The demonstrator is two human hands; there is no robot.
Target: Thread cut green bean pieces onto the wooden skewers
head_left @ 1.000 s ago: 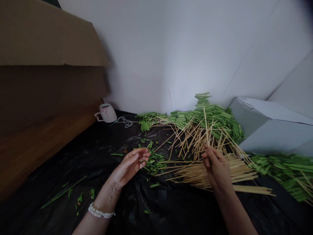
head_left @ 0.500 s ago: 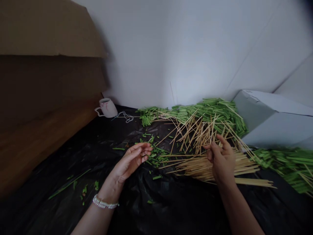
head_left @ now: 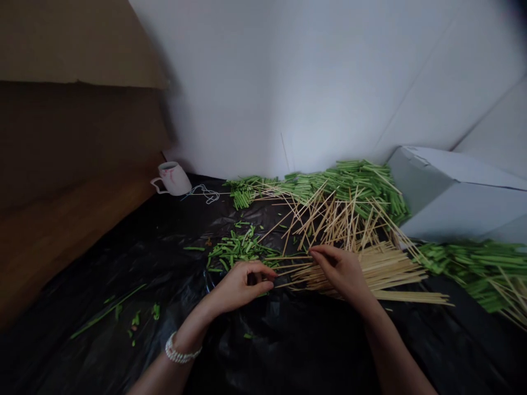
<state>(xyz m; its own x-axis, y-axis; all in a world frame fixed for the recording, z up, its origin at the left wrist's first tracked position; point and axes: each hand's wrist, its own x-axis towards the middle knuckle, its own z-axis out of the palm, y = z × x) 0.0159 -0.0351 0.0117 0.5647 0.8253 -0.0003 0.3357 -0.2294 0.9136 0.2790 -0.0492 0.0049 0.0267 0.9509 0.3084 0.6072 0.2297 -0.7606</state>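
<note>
My left hand (head_left: 242,285) hovers low over the black plastic sheet (head_left: 288,351), its thumb and forefinger curled together at the pointed ends of bamboo skewers (head_left: 395,269). Whether a skewer tip is between them is too small to tell. Over the same skewer pile, my right hand (head_left: 343,271) is pinched, thumb against fingers, next to one skewer lying crosswise; its grip is unclear. Just beyond my left hand is a loose heap of cut green stem pieces (head_left: 233,247). More skewers (head_left: 325,214) lie crisscrossed behind the pile, against a bank of green stems (head_left: 362,184).
A white mug (head_left: 175,178) stands at the back left beside tangled pale string (head_left: 208,195). A cardboard box (head_left: 82,126) rises on the left, a white box (head_left: 465,203) on the right. More green stems (head_left: 481,269) lie at the right edge. Scraps (head_left: 135,318) dot the sheet's left.
My right hand has moved left and turned palm-down over the skewers. My left hand has lowered and turned over, shifting slightly right. More green pieces now show in the heap beyond it.
</note>
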